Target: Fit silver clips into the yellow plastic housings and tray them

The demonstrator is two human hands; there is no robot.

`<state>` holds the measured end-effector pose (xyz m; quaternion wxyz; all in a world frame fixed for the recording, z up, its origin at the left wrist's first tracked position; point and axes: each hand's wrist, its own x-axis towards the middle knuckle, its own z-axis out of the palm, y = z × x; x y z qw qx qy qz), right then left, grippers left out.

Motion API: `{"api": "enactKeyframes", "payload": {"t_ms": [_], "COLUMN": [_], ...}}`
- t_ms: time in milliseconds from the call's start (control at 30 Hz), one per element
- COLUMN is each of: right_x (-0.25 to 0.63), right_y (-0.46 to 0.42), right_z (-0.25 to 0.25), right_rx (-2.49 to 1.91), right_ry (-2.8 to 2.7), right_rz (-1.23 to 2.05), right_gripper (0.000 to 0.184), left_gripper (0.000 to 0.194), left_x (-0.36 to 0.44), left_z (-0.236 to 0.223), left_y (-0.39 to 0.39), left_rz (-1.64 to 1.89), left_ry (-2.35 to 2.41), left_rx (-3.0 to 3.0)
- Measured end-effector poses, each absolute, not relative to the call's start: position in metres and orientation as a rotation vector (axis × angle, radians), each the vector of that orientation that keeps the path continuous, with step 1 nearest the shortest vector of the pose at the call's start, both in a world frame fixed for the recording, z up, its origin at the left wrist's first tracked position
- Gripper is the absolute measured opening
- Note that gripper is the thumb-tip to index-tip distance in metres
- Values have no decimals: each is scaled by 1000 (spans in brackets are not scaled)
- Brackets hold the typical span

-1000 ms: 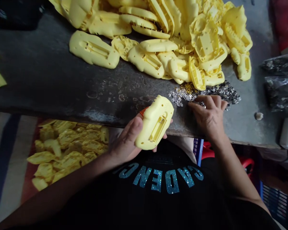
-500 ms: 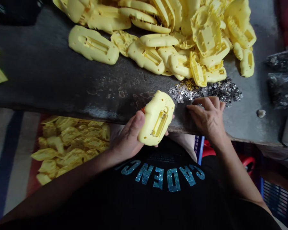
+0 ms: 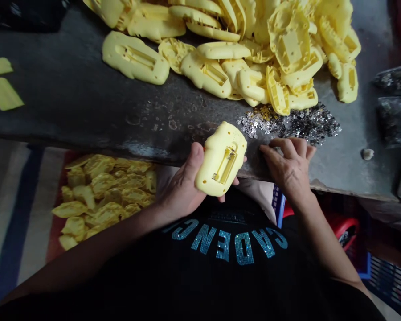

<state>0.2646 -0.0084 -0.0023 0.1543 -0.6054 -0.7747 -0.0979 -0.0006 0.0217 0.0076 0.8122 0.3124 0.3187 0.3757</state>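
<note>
A yellow plastic casing (image 3: 208,166) with a slot-shaped battery compartment and screw holes is gripped in my left hand (image 3: 183,187), just in front of the table edge. Small metal contacts show at the ends of its compartment. My right hand (image 3: 290,165) rests on the tabletop, thumb and fingertips drawn together; whatever is between them is too small or hidden to make out. Just beyond those fingers lies a pile of small metal contact plates (image 3: 316,125), with some gold-coloured pieces (image 3: 264,111) at its back.
A heap of yellow casings (image 3: 217,49) covers the back of the dark table (image 3: 70,102). Bags of metal parts (image 3: 396,120) and a small whitish lump (image 3: 367,154) are at right. More yellow casings (image 3: 110,191) lie below the table, left. Yellow-green strips (image 3: 3,91) sit far left.
The view has shifted slightly, so the table things appear a little further right and higher. The left hand still holds the casing, and the right hand stays by the metal pieces.
</note>
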Motion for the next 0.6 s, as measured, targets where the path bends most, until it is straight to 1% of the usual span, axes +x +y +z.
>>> {"api": "enactKeyframes", "payload": {"t_ms": [167, 267, 333, 433, 533, 600], "right_x": [267, 267, 265, 262, 260, 260], "right_y": [-56, -72, -74, -69, -63, -60], "right_z": [-5, -11, -15, -18, -17, -15], "right_rx": [-1681, -1634, -1604, -1612, -1661, -1675], "right_ry": [-2265, -2222, -2185, -2119, -2070, -2071], "right_rz": [-240, -247, -244, -201, -88, -8], "right_gripper": [36, 39, 36, 24, 11, 6], "left_gripper": [81, 77, 74, 73, 74, 78], "left_x": [-2, -1, 1, 5, 9, 11], "left_z": [10, 12, 14, 17, 20, 21], "left_y": [20, 19, 18, 17, 17, 17], "left_rz": [753, 746, 724, 695, 674, 646], "left_ry": [688, 695, 695, 703, 718, 724], "left_rx": [654, 669, 676, 666, 650, 634]}}
